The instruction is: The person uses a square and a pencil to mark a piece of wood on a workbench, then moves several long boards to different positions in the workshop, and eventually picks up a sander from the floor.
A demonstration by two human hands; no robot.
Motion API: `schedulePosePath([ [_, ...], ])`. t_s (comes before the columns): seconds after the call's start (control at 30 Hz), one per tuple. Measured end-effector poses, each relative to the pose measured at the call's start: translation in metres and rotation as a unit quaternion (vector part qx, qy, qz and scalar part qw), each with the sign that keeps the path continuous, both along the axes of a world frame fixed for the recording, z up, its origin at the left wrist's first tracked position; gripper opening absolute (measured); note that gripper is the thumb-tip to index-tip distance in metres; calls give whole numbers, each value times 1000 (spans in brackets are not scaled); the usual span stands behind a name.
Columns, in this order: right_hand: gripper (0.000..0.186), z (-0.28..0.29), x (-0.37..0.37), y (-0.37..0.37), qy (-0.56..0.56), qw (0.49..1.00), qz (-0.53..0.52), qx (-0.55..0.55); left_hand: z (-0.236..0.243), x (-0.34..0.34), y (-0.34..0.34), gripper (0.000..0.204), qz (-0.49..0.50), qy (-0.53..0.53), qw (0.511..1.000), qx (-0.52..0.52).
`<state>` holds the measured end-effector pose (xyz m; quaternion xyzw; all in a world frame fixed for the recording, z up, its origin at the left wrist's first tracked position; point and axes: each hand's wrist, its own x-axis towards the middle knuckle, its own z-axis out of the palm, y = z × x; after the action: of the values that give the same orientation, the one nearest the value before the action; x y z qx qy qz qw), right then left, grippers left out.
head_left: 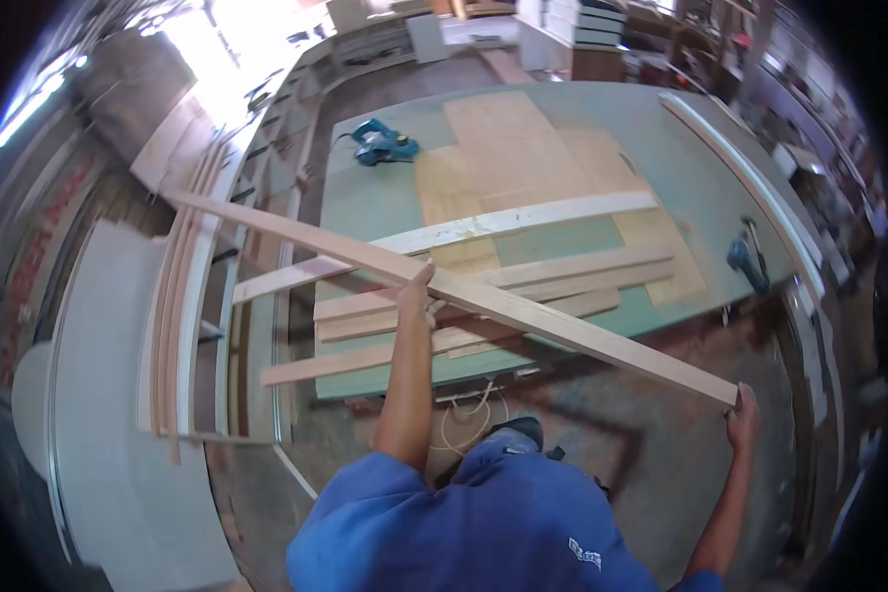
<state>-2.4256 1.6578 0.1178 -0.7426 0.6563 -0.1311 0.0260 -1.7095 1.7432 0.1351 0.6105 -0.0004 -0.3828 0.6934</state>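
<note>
Fingers: those of the left hand [416,288] are curled around the long board, thumb up along its side; those of the right hand [745,409] are closed on its end, thumb uppermost.
Long board [553,326]: held slantwise above the green table [661,148], crossing its near left part; one end reaches out past the table's left edge, the other past its near edge on the right, in the right hand. Whether the far left end rests on anything cannot be told.
Loose boards: a whitish board [523,218] lies across the table and juts beyond its left edge; pale boards [592,264] lie nearer its front, and a narrow board [335,363] sticks out past the left edge.
Plywood sheets [503,128]: flat on the table's middle and far part, overlapping.
Blue power tools: one [383,144] sits at the table's far left; another [748,262] lies near its right edge.
White rail [745,170]: long, along the table's right side.
Wood strips [180,316]: side by side, left of the table.
Pale panel [123,385]: further left of the table, beside the strips.
Cable [449,431]: looped below the table's near edge.
Blue shirt [464,538]: on the person, in front of the table.
</note>
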Motion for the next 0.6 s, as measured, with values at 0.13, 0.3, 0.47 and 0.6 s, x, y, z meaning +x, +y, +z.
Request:
schedulePosePath([
  [0.13,62,26,-3,-94,-3,998,57,-17,-15,-15,-29,52,30,24,999,-10],
  [0.3,62,33,-13,-212,-12,990,135,-45,-27,-35,-86,58,75,48,995,-38],
  [0.47,45,22,12,-332,12,971,225,-80,-40,-35,-144,64,141,90,984,-69],
  [0.6,44,17,35,-417,21,968,242,-63,-27,-37,-177,62,155,141,977,-46],
])
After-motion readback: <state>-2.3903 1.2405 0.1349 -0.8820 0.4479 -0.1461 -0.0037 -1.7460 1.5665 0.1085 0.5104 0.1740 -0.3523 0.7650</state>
